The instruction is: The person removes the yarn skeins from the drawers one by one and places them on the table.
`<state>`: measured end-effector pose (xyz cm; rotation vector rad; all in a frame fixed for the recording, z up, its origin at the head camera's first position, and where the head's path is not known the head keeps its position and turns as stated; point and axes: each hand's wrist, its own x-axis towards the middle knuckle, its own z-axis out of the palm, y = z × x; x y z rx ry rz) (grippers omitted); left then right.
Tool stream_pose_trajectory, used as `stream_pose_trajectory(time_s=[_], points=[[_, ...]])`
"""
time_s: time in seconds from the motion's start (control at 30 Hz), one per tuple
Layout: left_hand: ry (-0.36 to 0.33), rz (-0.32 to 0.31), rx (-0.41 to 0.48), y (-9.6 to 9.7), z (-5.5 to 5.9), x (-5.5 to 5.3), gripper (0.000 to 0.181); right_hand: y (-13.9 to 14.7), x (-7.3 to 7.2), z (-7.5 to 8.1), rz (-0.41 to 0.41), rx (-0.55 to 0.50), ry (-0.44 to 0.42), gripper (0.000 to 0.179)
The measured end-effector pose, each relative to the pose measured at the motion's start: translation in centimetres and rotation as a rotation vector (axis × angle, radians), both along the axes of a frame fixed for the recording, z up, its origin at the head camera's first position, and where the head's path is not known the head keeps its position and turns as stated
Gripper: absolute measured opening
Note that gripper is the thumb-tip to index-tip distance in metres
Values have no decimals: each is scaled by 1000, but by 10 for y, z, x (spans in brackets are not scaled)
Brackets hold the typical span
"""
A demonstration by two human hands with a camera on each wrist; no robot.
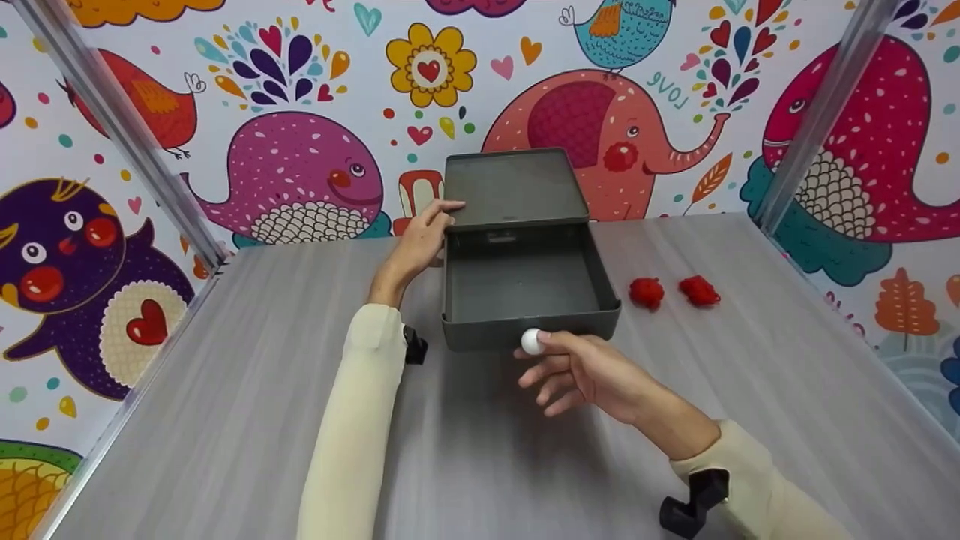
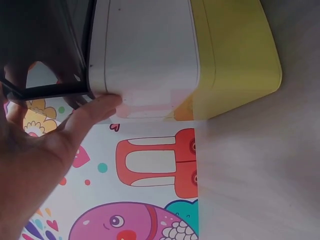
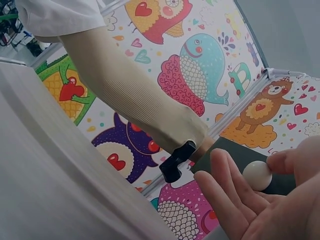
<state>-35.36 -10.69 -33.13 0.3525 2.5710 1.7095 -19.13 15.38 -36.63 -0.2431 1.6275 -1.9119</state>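
In the head view my right hand (image 1: 581,375) pinches a small white ball (image 1: 532,341) between thumb and index finger, the other fingers spread loosely. The ball overlaps the front wall of a dark grey drawer (image 1: 480,334), which is pulled out towards me. My left hand (image 1: 420,244) rests at the left edge of the unit's dark grey top (image 1: 517,187), thumb against the side. In the left wrist view, a white layer (image 2: 150,50) and a yellow layer (image 2: 240,55) sit below the dark one. The right wrist view shows the ball (image 3: 257,175) near the thumb tip.
Two small crumpled red bundles (image 1: 646,292) lie on the grey table (image 1: 262,390), right of the drawer. Behind stands a wall with printed cartoon animals (image 1: 300,172), with metal posts (image 1: 821,112) at the corners.
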Motion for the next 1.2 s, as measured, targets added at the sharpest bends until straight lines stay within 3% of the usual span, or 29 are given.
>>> stream_pose_trajectory(time_s=[0.57,0.87,1.2], points=[[-6,-20,13,2,2,0,40,-5,-19,7,-152,73,31,50],[-132,-75,127,-3,8,0,39,-9,-33,8,-204,100,10,49],[-211,-62,227,-5,10,-5,34,-14,-46,9,-232,84,-1,49]])
